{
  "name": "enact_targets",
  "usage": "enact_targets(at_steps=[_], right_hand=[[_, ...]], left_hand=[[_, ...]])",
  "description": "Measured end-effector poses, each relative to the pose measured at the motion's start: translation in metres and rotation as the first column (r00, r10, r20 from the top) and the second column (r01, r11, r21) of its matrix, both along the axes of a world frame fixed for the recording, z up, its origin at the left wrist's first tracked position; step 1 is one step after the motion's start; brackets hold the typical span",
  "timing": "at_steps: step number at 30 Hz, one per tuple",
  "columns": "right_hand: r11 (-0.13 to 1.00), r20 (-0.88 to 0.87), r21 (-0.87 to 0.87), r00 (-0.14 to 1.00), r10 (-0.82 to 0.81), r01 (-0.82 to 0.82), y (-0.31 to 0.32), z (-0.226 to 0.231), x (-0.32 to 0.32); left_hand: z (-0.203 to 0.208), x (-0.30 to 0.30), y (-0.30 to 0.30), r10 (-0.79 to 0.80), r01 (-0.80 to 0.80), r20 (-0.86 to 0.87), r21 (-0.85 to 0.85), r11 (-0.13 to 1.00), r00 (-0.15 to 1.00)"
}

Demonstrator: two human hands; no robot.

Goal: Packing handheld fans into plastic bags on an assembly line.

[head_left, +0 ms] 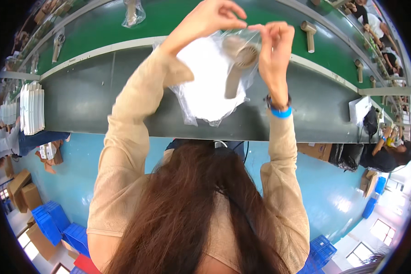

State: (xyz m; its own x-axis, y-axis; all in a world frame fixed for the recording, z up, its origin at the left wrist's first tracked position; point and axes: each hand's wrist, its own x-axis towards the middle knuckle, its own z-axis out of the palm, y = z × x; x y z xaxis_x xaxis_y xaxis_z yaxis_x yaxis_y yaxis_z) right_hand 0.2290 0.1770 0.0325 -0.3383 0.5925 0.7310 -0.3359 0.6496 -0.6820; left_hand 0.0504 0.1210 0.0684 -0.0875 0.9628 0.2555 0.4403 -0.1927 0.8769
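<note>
A beige hair dryer [233, 82] sits in a clear plastic bag [250, 86] above the grey bench, its round end up and its handle pointing down. My right hand [276, 50] is closed at the bag's upper edge, thumb and fingertips pinching the film. Close beside it, my left hand [210, 19] is raised over the bag, with thumb and forefinger apart and the other fingers curled. Bright white material [203, 75] with clear film around it lies under and left of the hair dryer; glare hides its detail.
Beyond the grey bench [137, 123] runs a green conveyor [100, 34]. It carries a bagged hair dryer [131, 13] and a bare one [308, 36]. White stacked sheets [32, 107] stand at the bench's left end, a white package [360, 109] at its right. Other people work along both sides.
</note>
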Motion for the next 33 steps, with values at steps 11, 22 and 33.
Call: enact_targets(at_steps=[11, 22, 33], right_hand=[[0.85, 0.232, 0.099, 0.818, -0.526, 0.518, 0.227, -0.074, -0.149], [0.583, 0.177, 0.65, 0.65, -0.739, 0.487, 0.289, -0.131, -0.156], [0.545, 0.657, 0.553, 0.072, -0.75, 0.63, 0.295, -0.118, 0.036]], left_hand=[[-0.082, -0.05, 0.178, 0.422, -0.422, 0.07, 0.307, 0.853, 0.904], [-0.093, 0.11, -0.145, -0.069, -0.079, -0.571, -0.229, 0.97, 0.818], [-0.142, 0.124, -0.143, 0.236, -0.271, -0.602, 0.033, 0.962, 0.763]])
